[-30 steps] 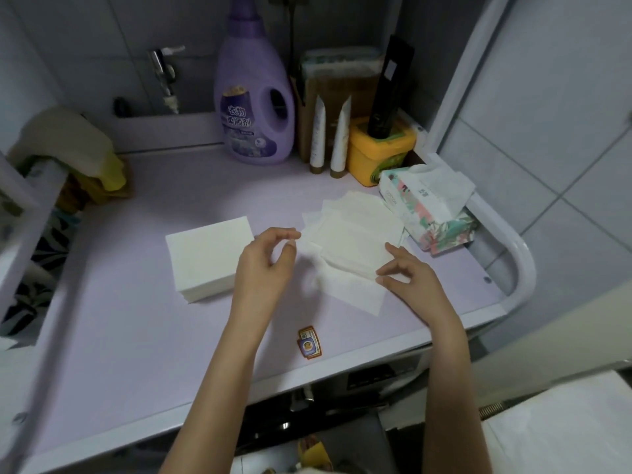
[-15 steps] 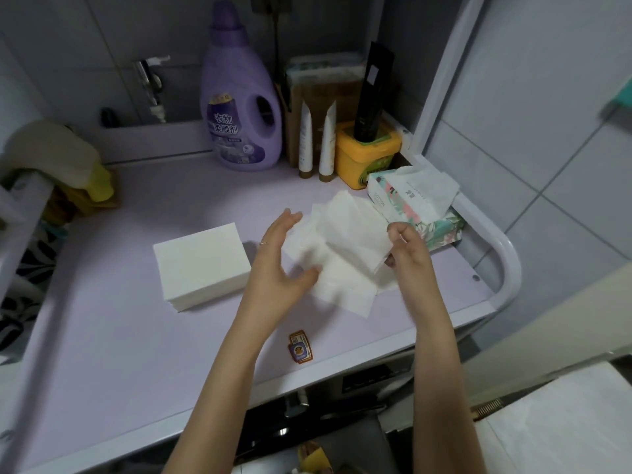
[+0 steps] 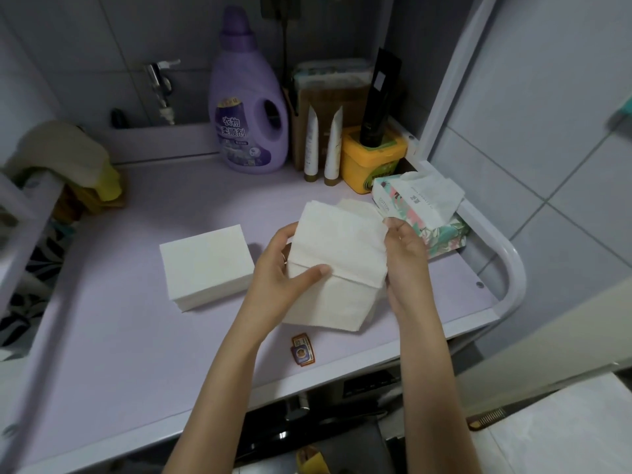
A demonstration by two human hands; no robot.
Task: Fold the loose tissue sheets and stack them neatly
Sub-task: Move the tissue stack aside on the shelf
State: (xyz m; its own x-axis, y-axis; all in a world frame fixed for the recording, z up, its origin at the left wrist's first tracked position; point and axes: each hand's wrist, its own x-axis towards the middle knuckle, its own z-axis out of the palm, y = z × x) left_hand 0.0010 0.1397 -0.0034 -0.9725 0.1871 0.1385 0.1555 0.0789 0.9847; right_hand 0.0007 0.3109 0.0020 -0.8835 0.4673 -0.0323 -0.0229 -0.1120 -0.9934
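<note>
Now left hand (image 3: 284, 268), right hand (image 3: 405, 254) pinch tissue sheet (image 3: 338, 241) (folded stack (image 3: 205, 265) beside, tissue pack (image 3: 420, 206) behind).

— How many bottles?
— One purple bottle (image 3: 248, 131), two white tubes (image 3: 312, 145), one black tube (image 3: 379, 97), one yellow tub (image 3: 372, 162).
— And the tissues?
— One folded stack (image 3: 205, 268), one tissue pack (image 3: 420, 213). The loose sheets (image 3: 338, 244): several overlapping, I cannot tell the exact number.
— Anything else on the desk (image 3: 119, 336)?
— One sticker (image 3: 302, 349). One tap (image 3: 159, 83) behind.
</note>
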